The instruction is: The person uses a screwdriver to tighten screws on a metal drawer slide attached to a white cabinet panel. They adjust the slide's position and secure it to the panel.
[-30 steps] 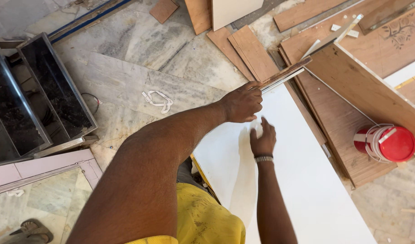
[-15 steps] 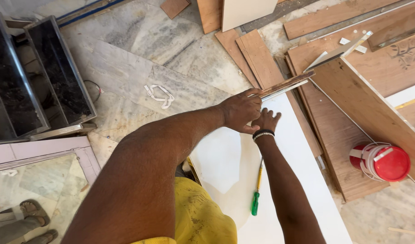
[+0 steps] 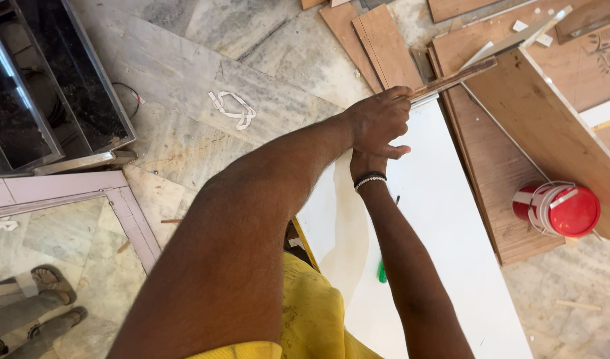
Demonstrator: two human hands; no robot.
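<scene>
Since half a second ago your right hand has slid under your left, so only its wrist with a bracelet (image 3: 370, 179) shows; what that hand holds, or whether it is closed, cannot be told. Your left hand (image 3: 379, 123) is curled shut around the near end of a long, narrow wooden strip (image 3: 454, 78), which reaches up and right from your fist across the far edge of the white laminated board (image 3: 444, 239). You stand at the board's near end; it lies flat on brown plywood sheets (image 3: 497, 166) on the marble floor (image 3: 185, 119). A green-handled tool (image 3: 382, 271) lies on the board beside your right forearm. A red bucket (image 3: 561, 209) sits to the right on the plywood. Judging by this, the strip is placed against the board's edge, but no mark or cut shows on the white face yet.
</scene>
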